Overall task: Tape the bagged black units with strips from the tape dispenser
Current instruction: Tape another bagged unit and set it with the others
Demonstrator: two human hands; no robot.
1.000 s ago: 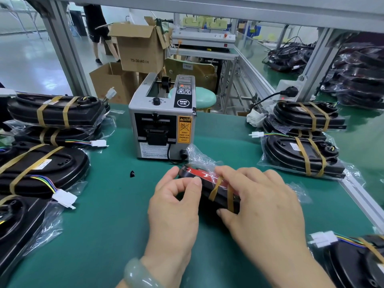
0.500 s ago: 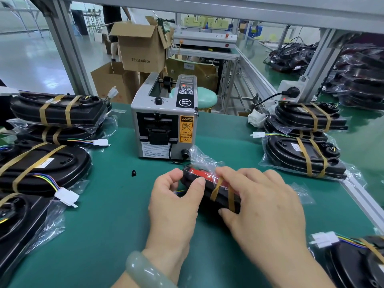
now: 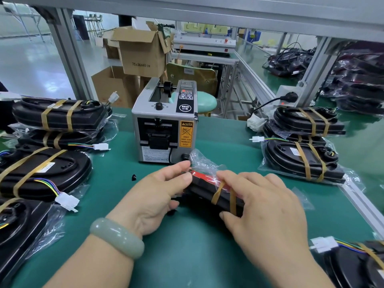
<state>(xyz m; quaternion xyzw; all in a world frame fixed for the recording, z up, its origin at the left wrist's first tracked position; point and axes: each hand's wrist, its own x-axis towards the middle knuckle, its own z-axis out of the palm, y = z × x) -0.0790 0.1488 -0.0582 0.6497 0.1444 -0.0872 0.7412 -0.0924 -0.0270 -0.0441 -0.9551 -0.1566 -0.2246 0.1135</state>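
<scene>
Bagged unit (image 3: 207, 194) is between your hands, long axis 10-to-4 o'clock. Left hand (image 3: 153, 194) pinches the 10 o'clock end, thumb and forefinger on the bag. Right hand (image 3: 266, 204) curls over the 4 o'clock end, fingers together, beside the two tape strips (image 3: 217, 194). Tape dispenser (image 3: 164, 125) is at 12 o'clock, just beyond; left hand is nearer. Can't tell if a strip is waiting. Bag holds that one unit.

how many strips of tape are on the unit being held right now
2. One slanted strip and one straighter strip right beside it, both crossing the bagged unit by the fingers of the right hand. Others may be hidden under the hands.
</scene>
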